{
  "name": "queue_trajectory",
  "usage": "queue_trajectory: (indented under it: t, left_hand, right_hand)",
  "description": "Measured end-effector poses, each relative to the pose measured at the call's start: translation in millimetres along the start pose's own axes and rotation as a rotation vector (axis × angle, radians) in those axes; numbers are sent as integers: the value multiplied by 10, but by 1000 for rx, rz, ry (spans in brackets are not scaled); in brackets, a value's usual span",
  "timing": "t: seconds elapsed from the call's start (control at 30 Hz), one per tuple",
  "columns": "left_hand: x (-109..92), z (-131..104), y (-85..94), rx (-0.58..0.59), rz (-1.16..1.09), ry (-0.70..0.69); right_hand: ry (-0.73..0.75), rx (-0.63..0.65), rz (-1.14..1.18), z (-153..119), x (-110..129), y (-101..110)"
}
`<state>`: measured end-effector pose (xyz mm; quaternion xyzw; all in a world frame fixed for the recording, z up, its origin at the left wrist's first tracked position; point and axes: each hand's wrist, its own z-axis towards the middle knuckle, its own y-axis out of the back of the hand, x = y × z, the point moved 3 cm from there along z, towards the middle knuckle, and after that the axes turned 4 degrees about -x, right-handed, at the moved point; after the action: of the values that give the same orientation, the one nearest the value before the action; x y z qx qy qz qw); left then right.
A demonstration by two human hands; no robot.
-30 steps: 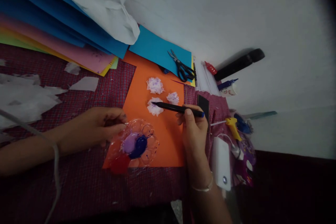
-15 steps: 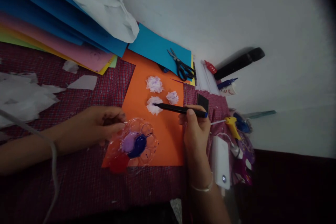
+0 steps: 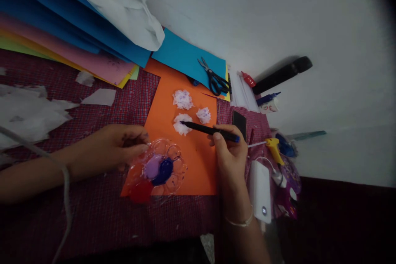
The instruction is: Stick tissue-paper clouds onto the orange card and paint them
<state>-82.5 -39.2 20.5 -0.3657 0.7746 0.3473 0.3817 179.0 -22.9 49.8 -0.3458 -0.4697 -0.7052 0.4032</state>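
Observation:
My right hand point(image 3: 229, 148) is closed around a black felt-tip pen point(image 3: 213, 130) with a blue end. The pen's tip rests at the purple-marked middle of a white tissue flower point(image 3: 182, 128). Two more purple-speckled tissue flowers, a larger one point(image 3: 182, 99) and a smaller one point(image 3: 203, 115), lie close by on the orange paper point(image 3: 201, 169). My left hand point(image 3: 128, 144) pinches the rim of a clear, flower-shaped paint palette point(image 3: 176, 179), held over the paper's lower left. Lilac, dark blue and red paint fill some of its wells.
Scissors point(image 3: 213, 78) lie on blue paper point(image 3: 182, 51). Torn white tissue point(image 3: 27, 111) is spread at the left below stacked coloured sheets point(image 3: 93, 55). To the right are a yellow glue gun point(image 3: 274, 149), a white power bank point(image 3: 260, 189) and a dark phone-like slab point(image 3: 239, 123).
My right hand and the pen's rear end have shifted slightly left and down, while the tip stays on the same tissue flower. My left hand and the palette have hardly moved.

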Motion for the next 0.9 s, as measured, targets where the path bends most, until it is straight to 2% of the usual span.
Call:
queue_trajectory:
  t: [0.1,0.27,0.4,0.63,0.8,0.9]
  left_hand:
    - [11,7,2,-6,-13,12]
    - [3,16,5,-1,-21,4]
    - [-20,-13,1,-20,-16,4]
    - [-27,-41,-1,-59,-20,-3]
    - [0,5,23,-70,-67,-31]
    - [24,26,38,-101,-78,-25]
  right_hand:
    - [48,36,-41,-21,61,77]
    - [63,-51,-24,-54,79,162]
    - [23,-24,23,-67,36,106]
    - [48,37,4,-66,32,-29]
    - [10,-26,229,-93,102,23]
    - [-53,57,336,-110,99,12]
